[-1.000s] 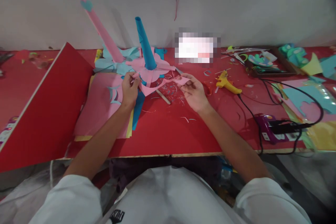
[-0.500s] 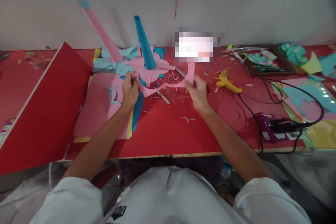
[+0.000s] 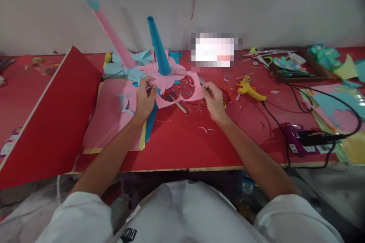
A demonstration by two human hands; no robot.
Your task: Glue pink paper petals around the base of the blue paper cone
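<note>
A pink paper cutout point(image 3: 196, 96) with a curved opening is stretched between my two hands, above the red table. My left hand point(image 3: 146, 97) pinches its left end, and my right hand point(image 3: 213, 98) pinches its right side. Just behind it stands a blue paper cone point(image 3: 159, 47) on a pink scalloped paper base point(image 3: 173, 79). Beneath the cutout lie paper scraps and a slim pale stick-like tool point(image 3: 181, 107). Scissors with orange handles point(image 3: 227, 97) lie beside my right hand, partly hidden by it.
A pink paper cone point(image 3: 112, 36) leans at the back left. Pink paper sheets point(image 3: 105, 117) lie by my left forearm, near an upright red board point(image 3: 54, 121). Rightward are a yellow glue gun point(image 3: 248, 89), a purple box point(image 3: 295, 140) with black cables, and a dark tray point(image 3: 316, 69).
The pink cutout has been turned and spread flatter, so its curved opening now faces me. My right hand has moved its grip lower along the right side.
</note>
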